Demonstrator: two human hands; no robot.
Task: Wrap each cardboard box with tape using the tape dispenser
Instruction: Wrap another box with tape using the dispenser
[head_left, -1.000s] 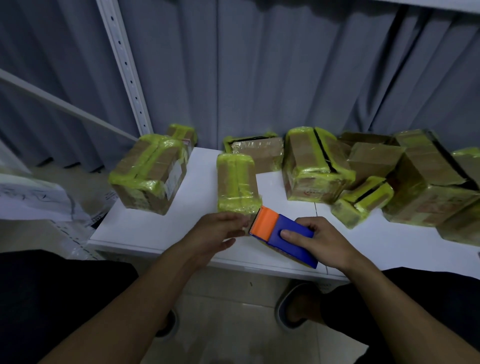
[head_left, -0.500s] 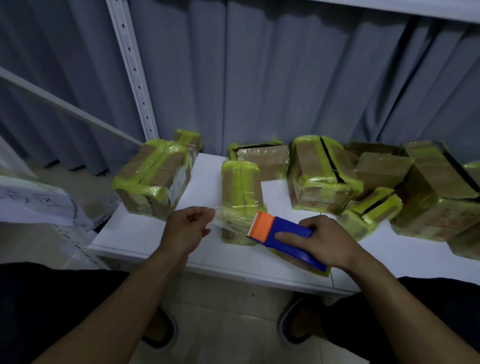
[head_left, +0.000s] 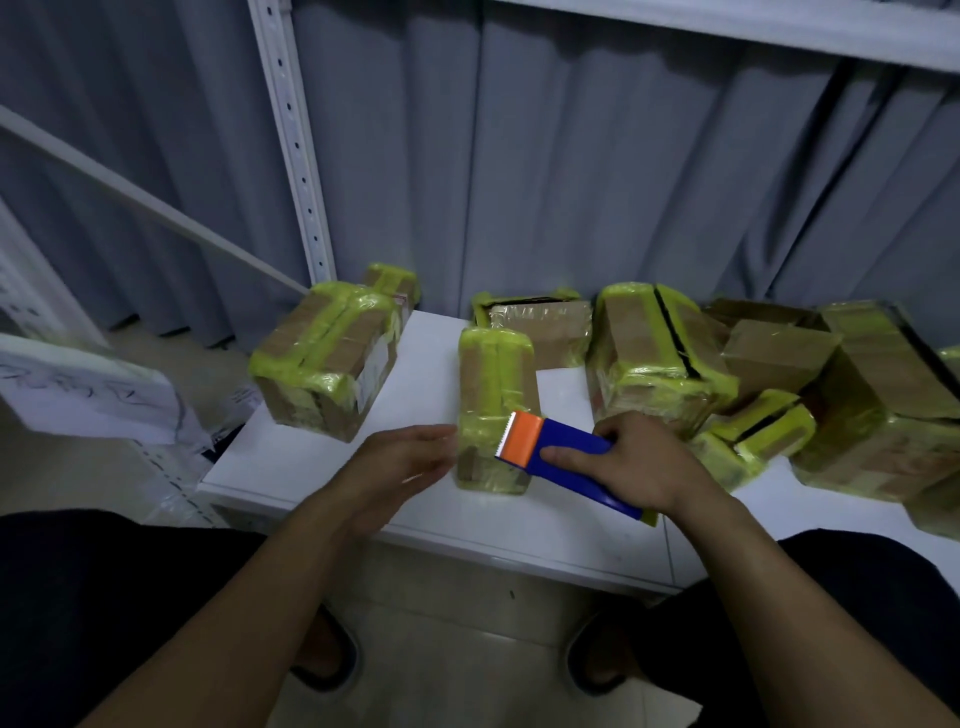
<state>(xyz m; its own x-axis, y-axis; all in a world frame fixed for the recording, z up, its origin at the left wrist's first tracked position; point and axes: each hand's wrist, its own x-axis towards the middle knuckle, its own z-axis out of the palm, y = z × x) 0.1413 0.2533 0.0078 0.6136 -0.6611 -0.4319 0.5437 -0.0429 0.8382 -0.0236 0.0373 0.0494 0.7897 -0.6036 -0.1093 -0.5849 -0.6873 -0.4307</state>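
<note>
Gripping tape dispenser (head_left: 566, 457): right hand (head_left: 641, 467); left hand (head_left: 400, 465) slack, touching taped box (head_left: 493, 384); white label (head_left: 375, 368) unreadable.

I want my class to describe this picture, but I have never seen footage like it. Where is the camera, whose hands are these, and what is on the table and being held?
No machine here: a person wears one wide-angle camera on the head, looking forward and down, so the two arms entering from below are their own. On the white table lie cardboard boxes bound in yellow-green tape: a large box at the left, a narrow box in the middle, a pile at the right. The right hand grips a blue tape dispenser with an orange toothed front, at the narrow box's near end. The left hand reaches to that box's left side; it is blurred, so whether its fingers hold tape cannot be told.
</note>
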